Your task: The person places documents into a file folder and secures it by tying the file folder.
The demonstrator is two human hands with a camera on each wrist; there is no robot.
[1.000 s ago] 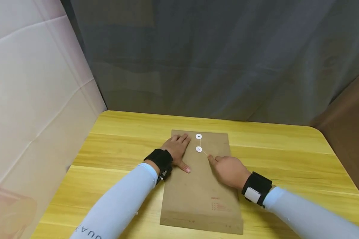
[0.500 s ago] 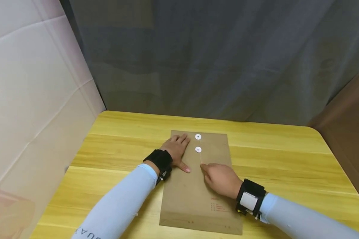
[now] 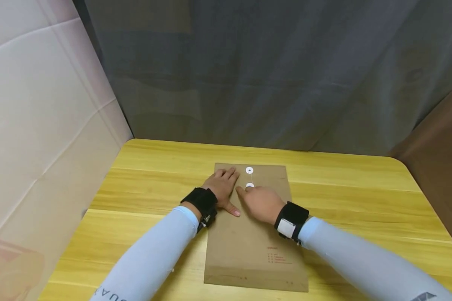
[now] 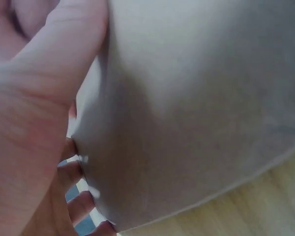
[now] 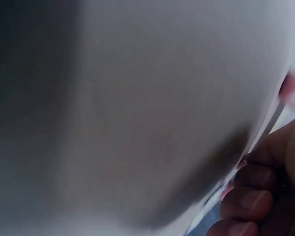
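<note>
Brown kraft envelope lies flat in the middle of the yellow wooden desk, flap end away from the person, and its string looks partly wound between the two white discs, so the closing seems unfinished. Nothing of its contents shows. The left hand presses flat with straight fingers on the upper left corner, while the right hand is curled at the lower disc, apparently pinching the string.

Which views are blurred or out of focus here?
Head view: sharp, evenly lit, envelope and both hands clear. Left wrist view: soft, too close, envelope surface featureless beside the left hand. Right wrist view: heavily blurred, dark at left; only fingertips readable.
</note>
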